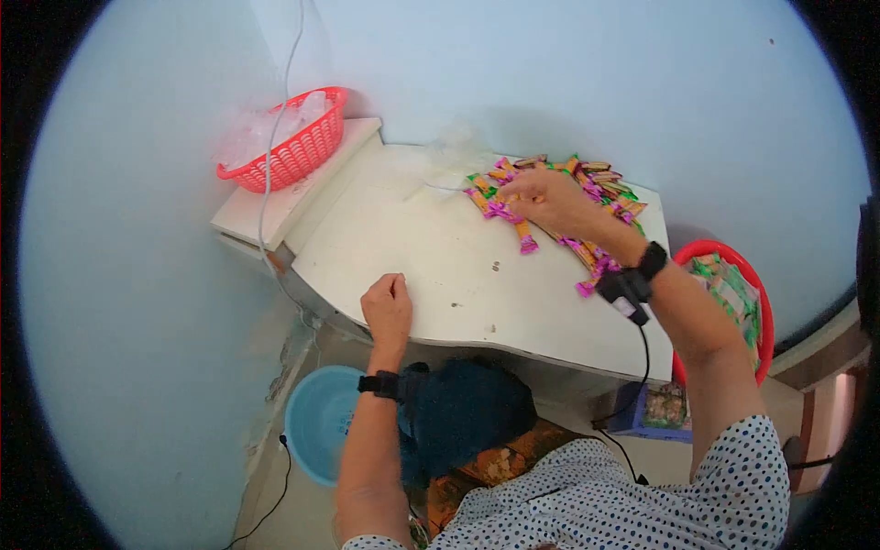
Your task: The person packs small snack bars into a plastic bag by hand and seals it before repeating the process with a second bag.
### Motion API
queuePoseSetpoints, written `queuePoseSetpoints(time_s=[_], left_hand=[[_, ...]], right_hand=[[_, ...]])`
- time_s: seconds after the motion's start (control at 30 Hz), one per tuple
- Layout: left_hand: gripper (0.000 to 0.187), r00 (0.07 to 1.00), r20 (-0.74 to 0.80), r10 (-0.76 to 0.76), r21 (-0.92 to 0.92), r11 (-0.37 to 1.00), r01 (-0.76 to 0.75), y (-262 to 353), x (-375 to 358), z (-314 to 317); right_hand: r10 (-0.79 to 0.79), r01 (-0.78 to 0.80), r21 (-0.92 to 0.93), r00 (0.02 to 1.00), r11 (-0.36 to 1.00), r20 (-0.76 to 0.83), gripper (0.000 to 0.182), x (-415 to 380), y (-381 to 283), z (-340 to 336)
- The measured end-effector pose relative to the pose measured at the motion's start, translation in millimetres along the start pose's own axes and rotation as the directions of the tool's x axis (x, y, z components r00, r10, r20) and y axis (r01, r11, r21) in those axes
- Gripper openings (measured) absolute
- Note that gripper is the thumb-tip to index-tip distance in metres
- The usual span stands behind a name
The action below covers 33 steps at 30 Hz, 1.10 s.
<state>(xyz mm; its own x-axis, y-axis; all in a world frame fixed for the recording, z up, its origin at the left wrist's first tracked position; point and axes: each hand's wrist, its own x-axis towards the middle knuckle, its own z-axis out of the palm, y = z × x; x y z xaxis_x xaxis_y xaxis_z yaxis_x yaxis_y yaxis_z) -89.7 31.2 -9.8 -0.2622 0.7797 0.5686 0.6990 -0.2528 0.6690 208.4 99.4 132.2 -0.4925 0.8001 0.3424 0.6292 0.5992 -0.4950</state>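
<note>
My left hand is closed over the front left part of the white table; whatever it may hold is too small to make out. Over a pile of small wrapped sticks in pink, orange and green, my right hand reaches in from the right with fingers bent together. A wrapper may lie under its fingertips, but the contact is hidden. Clear plastic bags lie at the back of the table, left of the pile.
A red basket of clear plastic stands on the raised ledge at left. Right of the table is a red tub of green packets. Below are a blue basin and a blue crate. A cable hangs at left.
</note>
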Motion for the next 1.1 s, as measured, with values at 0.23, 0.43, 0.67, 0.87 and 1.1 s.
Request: queuePoseSetpoints(time_s=[0.23,0.43,0.67,0.87,1.1], left_hand=[[0.016,0.99,-0.1,0.097,0.164,0.983,-0.079,12,-10,4],[0.015,0.992,-0.117,0.048,0.127,0.991,-0.033,11,-9,4],[0.015,0.995,-0.101,0.0,0.162,0.987,0.016,10,-9,6],[0.014,0.993,-0.117,0.017,0.177,0.984,0.004,11,-10,6],[0.013,0.992,-0.125,0.013,0.151,0.988,0.007,11,-8,5]], right_hand=[[0.006,0.015,-0.208,0.995,0.978,0.099,0.033,69,24,101],[0.067,-0.032,-0.448,0.996,0.893,0.064,0.049,101,55,138],[0.042,-0.052,-0.188,0.998,0.981,-0.053,0.04,104,57,119],[-0.079,0.045,-0.43,0.995,0.902,-0.062,0.03,106,67,145],[-0.061,0.014,-0.193,0.969,0.981,-0.239,0.03,116,60,131]])
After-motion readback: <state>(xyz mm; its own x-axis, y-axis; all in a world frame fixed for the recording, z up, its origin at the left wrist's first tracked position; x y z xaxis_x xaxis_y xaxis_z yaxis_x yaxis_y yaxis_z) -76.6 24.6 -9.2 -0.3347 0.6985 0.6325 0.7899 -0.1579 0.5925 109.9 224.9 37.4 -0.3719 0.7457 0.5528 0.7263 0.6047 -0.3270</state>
